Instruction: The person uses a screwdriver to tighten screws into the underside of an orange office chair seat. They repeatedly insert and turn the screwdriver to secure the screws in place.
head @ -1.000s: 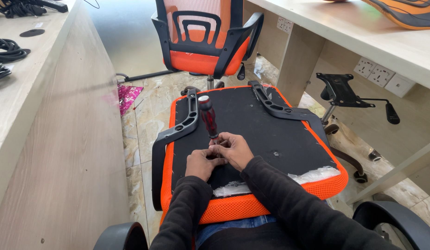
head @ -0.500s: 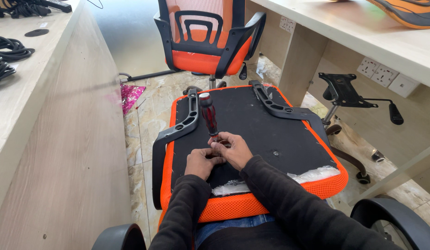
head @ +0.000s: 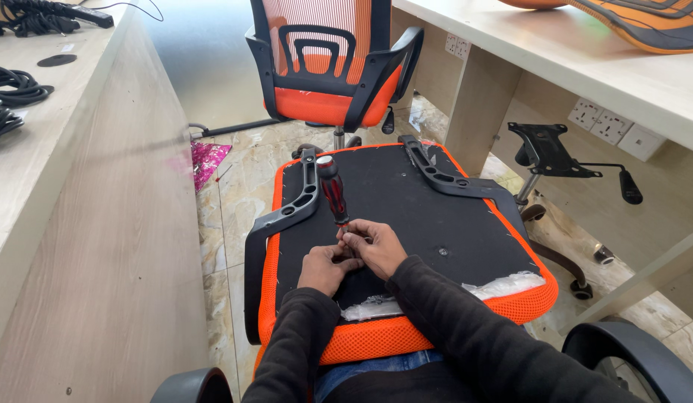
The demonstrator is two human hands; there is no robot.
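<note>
Red-handled screwdriver [head: 332, 190] stands upright, shaft pinched between fingers [head: 355, 236]

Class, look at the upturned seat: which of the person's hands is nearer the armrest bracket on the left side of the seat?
Left. The left hand rests just right of the left armrest bracket; the right hand sits farther toward the seat's middle, at the screwdriver tip.
</note>
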